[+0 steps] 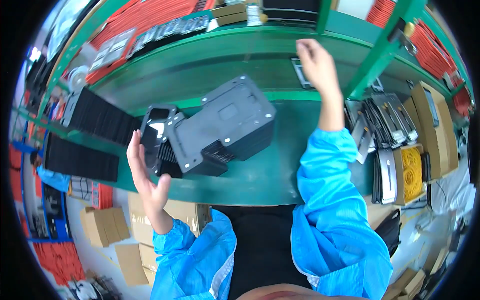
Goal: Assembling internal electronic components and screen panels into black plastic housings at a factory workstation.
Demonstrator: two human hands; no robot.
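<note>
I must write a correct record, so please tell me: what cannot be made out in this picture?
In the head view:
Right hand: whether it holds something small; the curled hand hides its own palm.
Left hand: whether it touches the black frames; the hand itself hides any contact.
Dark grey panel stack: its underside, hidden by its own top and sides.
Blue sleeves: upper ends, cut off by the lower edge.

Yellow bundle (412,172) beside an open cardboard box (444,152), far right.
</note>
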